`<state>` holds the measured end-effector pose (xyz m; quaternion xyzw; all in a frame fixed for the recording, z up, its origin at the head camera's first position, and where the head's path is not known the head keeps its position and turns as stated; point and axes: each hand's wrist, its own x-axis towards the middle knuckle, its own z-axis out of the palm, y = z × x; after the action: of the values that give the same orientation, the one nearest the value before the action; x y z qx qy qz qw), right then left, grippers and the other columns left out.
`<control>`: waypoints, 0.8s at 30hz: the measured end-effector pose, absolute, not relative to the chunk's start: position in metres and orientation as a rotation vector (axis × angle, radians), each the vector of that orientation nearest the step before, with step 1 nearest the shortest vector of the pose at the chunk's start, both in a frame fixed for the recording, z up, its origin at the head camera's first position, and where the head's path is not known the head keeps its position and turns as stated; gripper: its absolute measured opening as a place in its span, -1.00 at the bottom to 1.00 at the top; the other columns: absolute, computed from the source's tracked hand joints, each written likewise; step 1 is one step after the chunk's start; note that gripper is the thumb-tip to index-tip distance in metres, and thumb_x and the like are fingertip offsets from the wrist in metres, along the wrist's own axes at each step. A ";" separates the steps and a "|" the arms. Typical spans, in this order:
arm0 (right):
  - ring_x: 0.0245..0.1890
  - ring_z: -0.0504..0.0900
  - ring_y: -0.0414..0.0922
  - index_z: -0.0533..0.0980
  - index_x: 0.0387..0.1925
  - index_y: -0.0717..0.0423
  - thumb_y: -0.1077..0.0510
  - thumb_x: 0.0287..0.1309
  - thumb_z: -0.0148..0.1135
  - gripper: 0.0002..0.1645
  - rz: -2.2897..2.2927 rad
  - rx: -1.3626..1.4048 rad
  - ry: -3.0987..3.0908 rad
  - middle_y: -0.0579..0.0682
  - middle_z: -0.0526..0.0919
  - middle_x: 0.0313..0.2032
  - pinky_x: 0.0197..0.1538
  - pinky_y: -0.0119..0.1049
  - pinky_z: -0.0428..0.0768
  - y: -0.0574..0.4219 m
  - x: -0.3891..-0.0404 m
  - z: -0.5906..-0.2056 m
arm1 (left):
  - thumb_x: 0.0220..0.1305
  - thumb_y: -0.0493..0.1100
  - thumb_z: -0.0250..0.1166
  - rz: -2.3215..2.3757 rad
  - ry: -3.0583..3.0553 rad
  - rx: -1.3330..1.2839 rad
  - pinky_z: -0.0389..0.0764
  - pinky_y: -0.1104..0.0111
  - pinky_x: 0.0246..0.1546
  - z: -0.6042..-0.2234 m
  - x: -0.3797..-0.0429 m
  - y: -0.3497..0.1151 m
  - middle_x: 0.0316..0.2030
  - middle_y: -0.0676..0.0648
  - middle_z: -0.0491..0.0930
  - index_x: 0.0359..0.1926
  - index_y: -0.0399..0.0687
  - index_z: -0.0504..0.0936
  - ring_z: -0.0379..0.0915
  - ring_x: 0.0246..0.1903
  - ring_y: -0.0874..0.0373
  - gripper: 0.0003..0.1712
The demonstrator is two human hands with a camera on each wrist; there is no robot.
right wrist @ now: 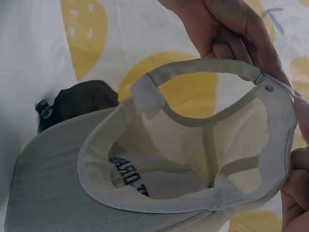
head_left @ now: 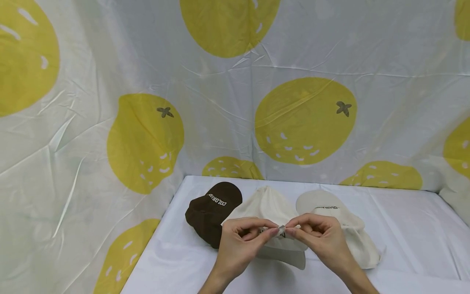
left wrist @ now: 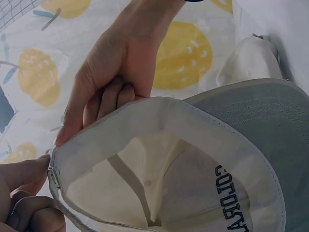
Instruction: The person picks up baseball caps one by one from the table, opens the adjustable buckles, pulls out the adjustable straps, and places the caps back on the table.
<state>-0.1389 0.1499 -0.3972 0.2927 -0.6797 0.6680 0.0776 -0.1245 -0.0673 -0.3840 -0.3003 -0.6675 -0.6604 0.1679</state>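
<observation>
Both hands hold a cream baseball cap [head_left: 267, 202] in the middle of the head view, with its grey-green brim [head_left: 282, 257] low and toward me. My left hand [head_left: 240, 243] pinches the adjustment strap at the cap's back between thumb and forefinger. From the other side my right hand [head_left: 323, 237] pinches the same strap, fingertips close to the left ones. A small metal buckle [left wrist: 54, 178] shows on the strap in the left wrist view. The strap [right wrist: 203, 66] arches over the back opening in the right wrist view. Dark lettering [left wrist: 231, 198] shows inside the crown.
A dark brown cap [head_left: 216, 208] lies on the white-covered table [head_left: 172, 253], left of the held cap. To the right lies another cream cap [head_left: 352, 228] with a light brim. Lemon-print cloth [head_left: 220, 122] hangs behind and at the sides.
</observation>
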 end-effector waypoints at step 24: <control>-0.70 -0.09 -0.16 0.72 -0.15 0.20 0.63 -0.06 0.43 -0.56 1.815 1.037 -1.892 -0.10 -0.02 -0.70 -0.67 -0.48 0.27 0.138 -0.140 -0.405 | 0.24 -0.37 0.46 -1.844 -1.864 -0.823 0.06 0.55 -0.72 -0.389 -0.127 -0.065 -0.63 -0.20 0.65 -0.26 -0.27 0.81 -0.10 -0.69 0.36 -0.95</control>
<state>-0.1405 0.1379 -0.4047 0.3629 -0.6625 0.6353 0.1605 -0.1271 -0.0654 -0.3891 -0.2937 -0.6651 -0.6581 0.1957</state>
